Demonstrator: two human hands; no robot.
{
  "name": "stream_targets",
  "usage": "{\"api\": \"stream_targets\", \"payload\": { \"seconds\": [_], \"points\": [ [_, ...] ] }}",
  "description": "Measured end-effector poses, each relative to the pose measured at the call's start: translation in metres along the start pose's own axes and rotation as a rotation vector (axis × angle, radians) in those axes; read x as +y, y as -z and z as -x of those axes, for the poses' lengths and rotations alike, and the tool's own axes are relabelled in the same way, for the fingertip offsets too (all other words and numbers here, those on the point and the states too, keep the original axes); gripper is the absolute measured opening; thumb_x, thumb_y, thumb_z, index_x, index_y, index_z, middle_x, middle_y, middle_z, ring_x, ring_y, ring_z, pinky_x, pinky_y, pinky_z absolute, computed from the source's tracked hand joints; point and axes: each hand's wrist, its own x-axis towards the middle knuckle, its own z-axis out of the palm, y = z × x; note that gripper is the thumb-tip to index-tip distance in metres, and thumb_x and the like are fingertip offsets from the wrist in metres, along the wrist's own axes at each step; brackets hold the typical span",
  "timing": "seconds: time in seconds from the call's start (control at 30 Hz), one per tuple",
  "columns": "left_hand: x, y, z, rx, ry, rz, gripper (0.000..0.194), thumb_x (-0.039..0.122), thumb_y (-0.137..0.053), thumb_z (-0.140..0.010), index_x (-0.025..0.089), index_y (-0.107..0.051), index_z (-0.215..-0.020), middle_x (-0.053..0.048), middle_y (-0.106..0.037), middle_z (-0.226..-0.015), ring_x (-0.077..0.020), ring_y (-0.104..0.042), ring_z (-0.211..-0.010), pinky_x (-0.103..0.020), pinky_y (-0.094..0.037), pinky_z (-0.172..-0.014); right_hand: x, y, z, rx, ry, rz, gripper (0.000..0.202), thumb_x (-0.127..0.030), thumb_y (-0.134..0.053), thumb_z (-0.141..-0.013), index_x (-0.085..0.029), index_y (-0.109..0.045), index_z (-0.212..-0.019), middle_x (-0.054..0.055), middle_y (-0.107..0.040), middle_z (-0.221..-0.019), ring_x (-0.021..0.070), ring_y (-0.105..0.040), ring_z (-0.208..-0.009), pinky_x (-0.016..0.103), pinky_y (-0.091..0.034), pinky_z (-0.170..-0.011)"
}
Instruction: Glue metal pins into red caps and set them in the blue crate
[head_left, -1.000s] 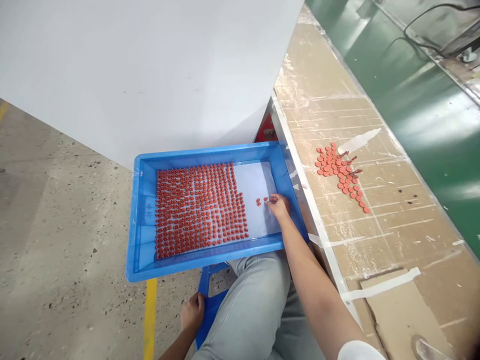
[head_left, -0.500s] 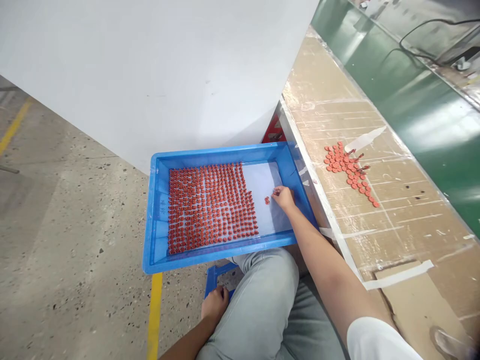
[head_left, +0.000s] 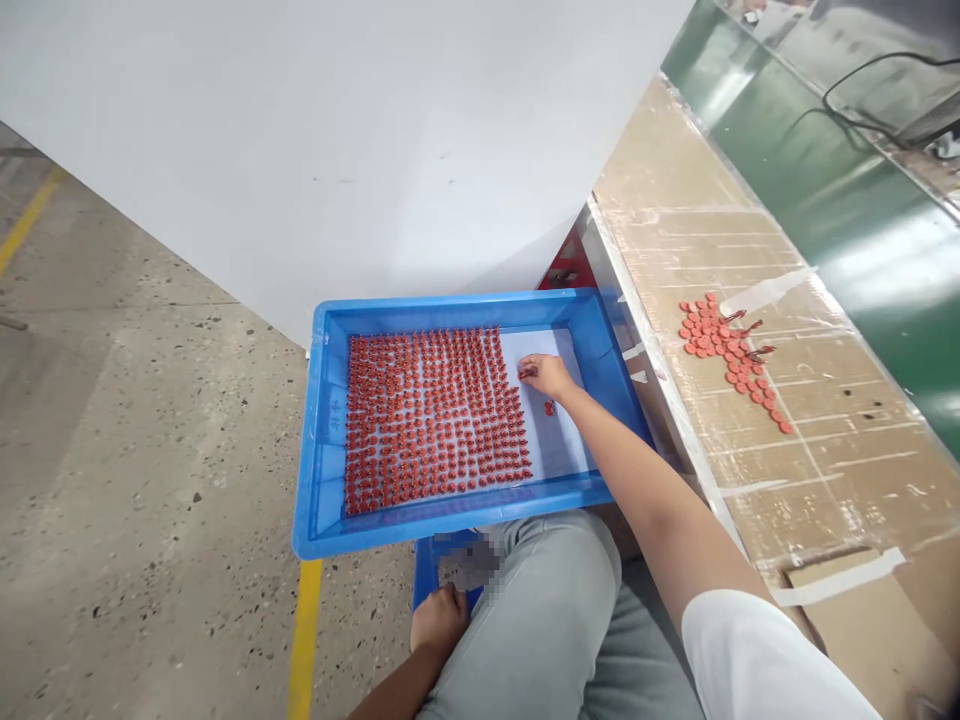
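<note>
A blue tray [head_left: 319, 440] holds many small red pieces [head_left: 435, 415] standing in close rows on a white sheet [head_left: 555, 450]. My right hand [head_left: 545, 373] is over the sheet beside the right end of the upper rows, its fingers pinched on a small dark red piece [head_left: 528, 372]. Another red piece [head_left: 550, 408] lies apart on the sheet, just below that hand. My left hand [head_left: 440, 615] rests closed by my left knee, below the tray; whether anything is inside it is hidden.
On the taped cardboard bench [head_left: 675, 230] at right lie several red discs [head_left: 739, 365] and a few dark red pieces [head_left: 761, 351]. A white panel [head_left: 337, 150] rises behind the tray. A blue stool [head_left: 424, 575] is under the tray's near edge.
My right hand has moved left across the sheet, from the right of the loose piece to the edge of the rows. The view has shifted slightly; my left hand stays by the knee.
</note>
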Motion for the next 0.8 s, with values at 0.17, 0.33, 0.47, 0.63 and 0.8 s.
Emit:
{"api": "stream_targets", "payload": {
  "seconds": [0.17, 0.33, 0.47, 0.63, 0.8],
  "points": [
    [0.0, 0.0, -0.001, -0.002, -0.005, 0.014, 0.043, 0.034, -0.029, -0.087, 0.019, -0.068, -0.088, -0.018, -0.073, -0.093, -0.0306, -0.07, -0.087, -0.041, -0.05, -0.074, -0.017, -0.006, 0.001, -0.033, 0.055, 0.053, 0.036, -0.008, -0.066, -0.069, -0.016, -0.067, -0.104, 0.002, -0.075, -0.091, 0.0163, -0.071, -0.086, 0.028, -0.053, -0.086],
    [0.0, 0.001, -0.001, -0.009, -0.01, 0.019, 0.042, 0.033, -0.029, -0.087, 0.02, -0.068, -0.087, -0.017, -0.073, -0.092, -0.0299, -0.07, -0.088, -0.04, -0.05, -0.074, -0.021, -0.005, 0.001, -0.077, 0.093, 0.083, 0.036, -0.008, -0.065, -0.07, -0.016, -0.067, -0.105, 0.003, -0.075, -0.092, 0.015, -0.071, -0.083, 0.025, -0.053, -0.082],
    [0.0, 0.003, -0.001, -0.017, -0.01, 0.017, 0.041, 0.033, -0.029, -0.086, 0.02, -0.068, -0.088, -0.016, -0.073, -0.093, -0.0296, -0.07, -0.087, -0.04, -0.051, -0.074, -0.018, -0.003, 0.0, -0.093, 0.135, 0.11, 0.035, -0.009, -0.067, -0.07, -0.016, -0.067, -0.104, 0.003, -0.075, -0.092, 0.0148, -0.07, -0.083, 0.025, -0.052, -0.083],
    [0.001, 0.002, -0.001, -0.019, -0.006, 0.013, 0.042, 0.033, -0.029, -0.087, 0.02, -0.069, -0.088, -0.017, -0.073, -0.094, -0.03, -0.069, -0.089, -0.04, -0.051, -0.076, -0.017, -0.002, -0.001, -0.085, 0.163, 0.152, 0.035, -0.012, -0.067, -0.071, -0.017, -0.068, -0.105, 0.003, -0.075, -0.091, 0.0156, -0.07, -0.084, 0.026, -0.051, -0.085],
    [0.002, 0.004, 0.0, -0.023, 0.0, 0.008, 0.041, 0.033, -0.029, -0.087, 0.02, -0.068, -0.088, -0.016, -0.074, -0.094, -0.0301, -0.07, -0.09, -0.04, -0.051, -0.075, -0.018, -0.001, -0.001, -0.089, 0.193, 0.179, 0.037, -0.01, -0.066, -0.07, -0.018, -0.067, -0.106, 0.001, -0.075, -0.092, 0.0147, -0.07, -0.085, 0.025, -0.05, -0.084]
  ]
}}
